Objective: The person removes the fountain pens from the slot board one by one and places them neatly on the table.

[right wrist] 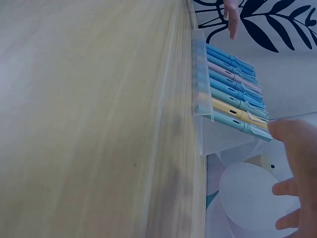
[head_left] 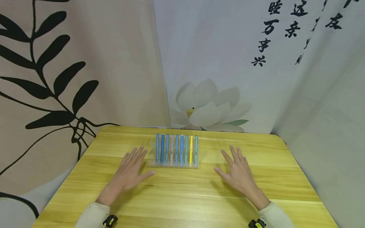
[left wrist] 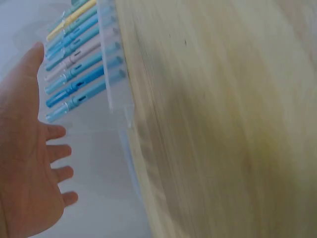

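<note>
A clear plastic stand (head_left: 174,165) holds a row of several upright pens, mostly blue and green, with a pink pen (head_left: 172,148) and a yellow pen (head_left: 191,149) among them. To its left, my left hand (head_left: 129,172) is spread over the table, fingers straight and holding nothing. On the other side my right hand (head_left: 238,172) is spread the same way, apart from the stand. The left wrist view shows the pens beyond the thumb, with a blue pen (left wrist: 84,96) nearest. In the right wrist view, a green pen (right wrist: 235,125) is at the near end.
The wooden table (head_left: 182,196) has rounded far corners. Behind it hangs a curtain (head_left: 128,63) printed with dark leaves, a pale lotus (head_left: 211,107) and black characters. Dark straps with devices (head_left: 110,220) sit on both wrists.
</note>
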The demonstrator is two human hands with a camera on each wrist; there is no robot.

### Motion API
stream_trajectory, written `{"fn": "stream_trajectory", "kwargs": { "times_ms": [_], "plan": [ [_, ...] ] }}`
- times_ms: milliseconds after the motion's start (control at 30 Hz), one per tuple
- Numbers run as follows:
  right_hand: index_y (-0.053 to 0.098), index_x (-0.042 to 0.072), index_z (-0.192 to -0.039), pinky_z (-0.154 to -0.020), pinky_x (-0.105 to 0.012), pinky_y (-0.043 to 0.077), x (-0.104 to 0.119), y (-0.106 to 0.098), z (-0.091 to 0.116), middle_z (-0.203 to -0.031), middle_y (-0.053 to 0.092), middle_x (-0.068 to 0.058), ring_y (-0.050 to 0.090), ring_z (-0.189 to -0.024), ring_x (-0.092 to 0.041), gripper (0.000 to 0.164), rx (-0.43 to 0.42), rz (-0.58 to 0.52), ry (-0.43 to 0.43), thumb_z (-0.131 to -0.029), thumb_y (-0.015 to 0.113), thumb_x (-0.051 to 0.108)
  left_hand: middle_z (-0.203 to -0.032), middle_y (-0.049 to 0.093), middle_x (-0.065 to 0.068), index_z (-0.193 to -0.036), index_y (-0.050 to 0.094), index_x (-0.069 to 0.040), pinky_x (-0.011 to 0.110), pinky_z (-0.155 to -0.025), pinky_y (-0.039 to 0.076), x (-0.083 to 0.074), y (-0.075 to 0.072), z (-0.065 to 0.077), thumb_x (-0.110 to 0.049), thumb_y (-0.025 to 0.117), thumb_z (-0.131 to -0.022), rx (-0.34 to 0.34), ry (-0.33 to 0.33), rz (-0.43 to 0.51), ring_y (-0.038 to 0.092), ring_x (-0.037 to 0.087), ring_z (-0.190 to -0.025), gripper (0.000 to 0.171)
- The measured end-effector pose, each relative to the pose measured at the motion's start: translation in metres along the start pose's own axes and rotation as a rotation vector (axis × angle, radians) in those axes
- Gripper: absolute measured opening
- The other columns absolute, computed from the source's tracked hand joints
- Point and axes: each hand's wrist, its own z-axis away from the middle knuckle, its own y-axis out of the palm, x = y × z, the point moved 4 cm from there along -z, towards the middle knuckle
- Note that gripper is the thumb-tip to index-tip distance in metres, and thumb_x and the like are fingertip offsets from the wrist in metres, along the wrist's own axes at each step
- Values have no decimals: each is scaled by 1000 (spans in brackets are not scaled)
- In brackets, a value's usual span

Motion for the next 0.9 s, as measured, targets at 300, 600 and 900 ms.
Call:
{"fn": "stream_trajectory", "kwargs": {
  "times_ms": [300,600,900],
  "plan": [
    [48,13,-154,-108,-73,33,10,7,-12,-163,31,-22,25,-150,-48,77,-8,-154,-14,-95,62,60,-164,28,22,-159,33,-3,65,-118,19,14,4,-15,-57,61,-98,31,45,143,27,44,-150,86],
    [51,14,-151,-107,-70,36,19,22,-26,-159,39,-20,41,-141,-47,69,9,-267,19,-98,63,55,-159,38,23,-154,42,-1,65,-115,28,25,15,-27,-50,66,-97,73,44,269,36,46,-145,79],
    [57,8,-144,-107,-65,40,31,35,-41,-151,49,-22,47,-138,-44,57,10,-394,17,-99,67,42,-151,51,20,-147,51,1,59,-115,34,29,27,-36,-35,71,-98,141,61,447,44,42,-142,64]
  ]
}}
